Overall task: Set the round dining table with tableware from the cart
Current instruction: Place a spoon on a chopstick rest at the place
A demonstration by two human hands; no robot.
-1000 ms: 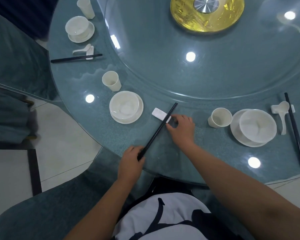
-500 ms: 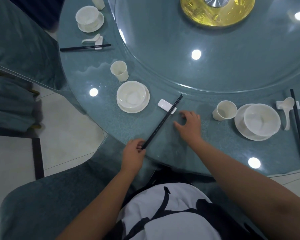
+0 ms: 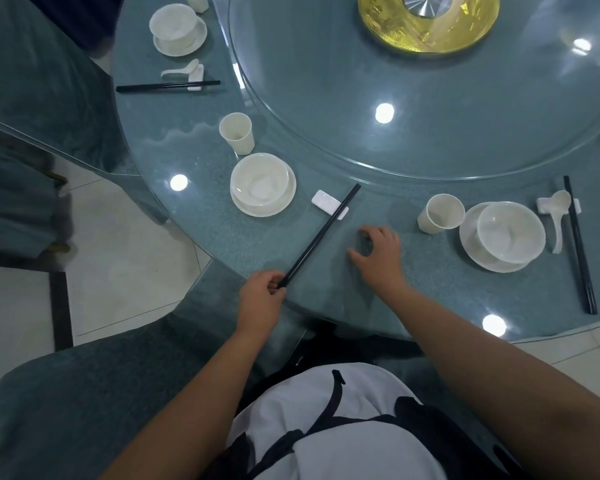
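1. The left hand (image 3: 260,299) has its grip pinched on the near end of the chopsticks (image 3: 321,233).
2. The chopsticks slant away over the surface (image 3: 430,289), their far part lying across the white rest (image 3: 326,202).
3. The right hand (image 3: 380,254) hovers just right of the chopsticks, its grip loosely curled and holding nothing.
4. Left of the rest sits a bowl (image 3: 260,183) on a plate (image 3: 284,199), with a cup (image 3: 237,133) beyond them.
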